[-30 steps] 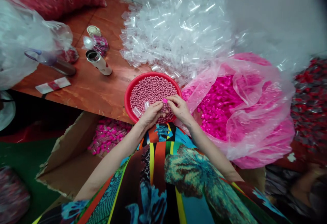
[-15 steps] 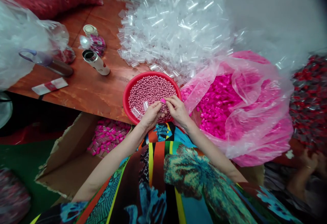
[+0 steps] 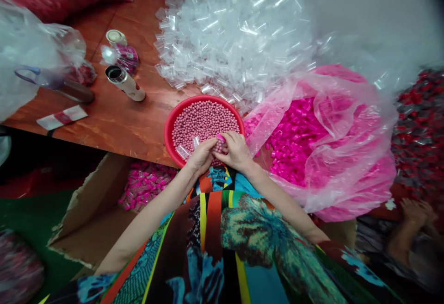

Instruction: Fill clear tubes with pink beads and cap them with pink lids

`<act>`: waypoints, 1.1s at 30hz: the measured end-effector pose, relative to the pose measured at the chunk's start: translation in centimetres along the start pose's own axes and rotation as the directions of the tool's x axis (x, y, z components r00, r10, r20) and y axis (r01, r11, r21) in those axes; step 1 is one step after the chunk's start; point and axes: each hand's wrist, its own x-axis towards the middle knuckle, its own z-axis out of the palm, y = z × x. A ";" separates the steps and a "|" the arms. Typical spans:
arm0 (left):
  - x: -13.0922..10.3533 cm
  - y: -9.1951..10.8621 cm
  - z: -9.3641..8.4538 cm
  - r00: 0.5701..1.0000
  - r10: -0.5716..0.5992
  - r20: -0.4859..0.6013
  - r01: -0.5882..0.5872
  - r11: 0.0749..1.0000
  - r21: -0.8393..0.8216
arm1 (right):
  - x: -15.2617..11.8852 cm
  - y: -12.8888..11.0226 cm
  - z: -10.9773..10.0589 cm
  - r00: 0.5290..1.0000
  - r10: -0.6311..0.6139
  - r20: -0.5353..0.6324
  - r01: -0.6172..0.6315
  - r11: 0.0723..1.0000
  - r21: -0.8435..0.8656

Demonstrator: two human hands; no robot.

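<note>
Over the near rim of a red bowl (image 3: 169, 130) full of small pink balls (image 3: 204, 116), my two hands meet. Between them is a small clear tube with a bright pink cap (image 3: 219, 137), mostly hidden by the fingers. My left hand (image 3: 204, 156) is closed round the tube's lower part. My right hand (image 3: 236, 150) has thumb and fingers closed at the capped end. Two clear tubes (image 3: 182, 152) lie on the balls at the bowl's left side. Right of the bowl, an open pink plastic bag (image 3: 350, 156) holds many bright pink caps (image 3: 294, 142).
A heap of clear tubes (image 3: 236, 40) lies behind the bowl. A cardboard box (image 3: 83, 211) below the table's edge contains filled pink-capped tubes (image 3: 147, 183). At left stand a flask (image 3: 125, 83) and a bottle (image 3: 69, 86). Another person's hands (image 3: 416, 214) are at far right.
My right hand has shifted its fingers round the capped tube, its thumb now lower. The whole view has moved slightly. Both hands stay together over the bowl.
</note>
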 end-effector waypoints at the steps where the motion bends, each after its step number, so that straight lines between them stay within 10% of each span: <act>1: 0.0 0.0 0.0 1.000 -0.001 0.000 0.001 1.000 0.002 | 0.0 0.1 0.0 1.000 -0.003 -0.007 0.003 1.000 0.003; 8: -0.2 0.4 -0.4 0.999 0.040 -0.001 -0.040 0.999 -0.003 | -0.8 1.0 0.9 0.994 0.096 -0.047 -0.075 0.940 0.332; 12: -0.3 0.6 -0.7 0.996 0.058 -0.068 -0.054 0.997 0.056 | -1.1 1.7 1.9 0.860 0.510 -0.021 -0.342 0.605 0.720; 15: -0.3 0.3 -0.6 0.992 0.104 -0.073 -0.091 0.983 0.160 | -0.8 1.8 1.6 0.810 0.586 -0.027 -0.334 0.498 0.801; 19: -0.1 -0.4 -0.5 0.987 0.160 -0.021 -0.149 0.954 0.262 | -0.2 1.0 0.1 0.911 0.385 -0.145 -0.205 0.731 0.651; 23: -0.1 -0.8 -0.3 0.989 0.147 -0.024 -0.141 0.975 0.170 | -0.2 -0.3 -0.8 0.997 0.079 -0.008 -0.074 0.961 0.266; 33: -0.2 -0.9 -0.5 0.998 0.060 -0.016 -0.058 0.992 0.113 | -0.3 0.0 0.9 0.999 0.047 0.001 -0.047 0.998 0.052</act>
